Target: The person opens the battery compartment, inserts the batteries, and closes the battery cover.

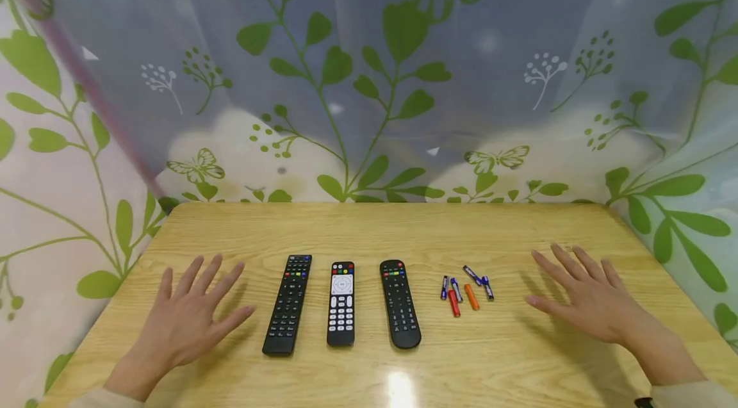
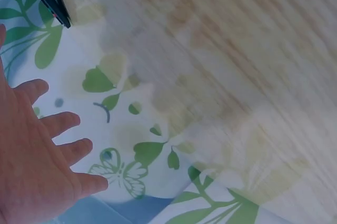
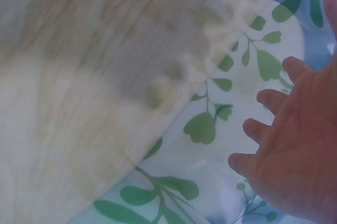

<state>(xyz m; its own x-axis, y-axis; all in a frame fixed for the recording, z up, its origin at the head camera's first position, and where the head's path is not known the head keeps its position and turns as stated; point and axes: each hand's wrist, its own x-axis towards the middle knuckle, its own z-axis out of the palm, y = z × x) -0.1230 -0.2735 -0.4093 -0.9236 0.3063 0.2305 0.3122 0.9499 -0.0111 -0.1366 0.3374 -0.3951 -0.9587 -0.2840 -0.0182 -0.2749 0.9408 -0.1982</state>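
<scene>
Only the head feed gives me the white-keyed remote [image 1: 341, 304] whole, lettering too small to read, long axis pointing away from the wearer, with a long black remote [image 1: 287, 304] and spread left hand [image 1: 193, 305] leftward of it, a rounded black remote [image 1: 400, 304], batteries [image 1: 471, 297] and spread right hand [image 1: 594, 302] rightward

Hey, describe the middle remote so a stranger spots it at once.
On the table, left of the batteries, three remotes lie side by side. Only the middle remote has white keys and a square white pad; its neighbours' keys are mostly dark.
</scene>
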